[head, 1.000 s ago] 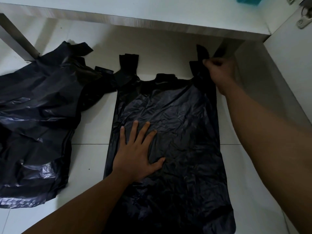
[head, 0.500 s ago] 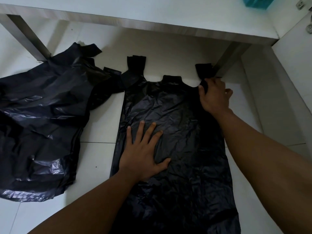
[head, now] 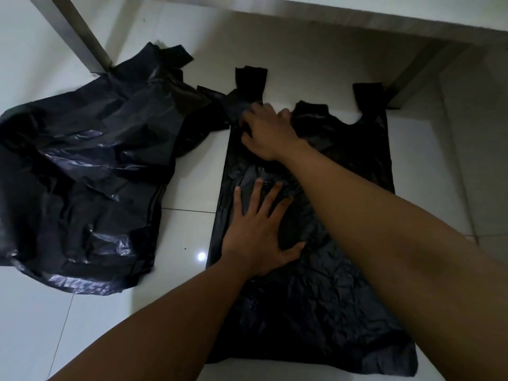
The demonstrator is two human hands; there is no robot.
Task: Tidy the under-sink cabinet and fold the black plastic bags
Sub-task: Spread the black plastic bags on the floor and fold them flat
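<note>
A black plastic bag [head: 324, 292] lies spread flat on the white tiled floor, its two handles pointing away from me. My left hand [head: 258, 235] presses flat on its middle with the fingers spread. My right hand [head: 269, 130] reaches across to the bag's upper left, at the base of the left handle [head: 251, 81], fingers curled on the plastic there. The right handle [head: 368, 94] lies free. Whether the fingers pinch the plastic or only press on it is hard to tell.
A crumpled heap of more black bags [head: 82, 171] lies on the floor to the left, its edge touching the flat bag's left handle. Two metal legs [head: 79, 34] [head: 415, 75] stand at the back under a white cabinet edge [head: 357, 20].
My right hand left the bag's right handle and crossed over to the base of the left handle. My left hand stayed pressed on the bag's middle. The camera tilted down and to the left.
</note>
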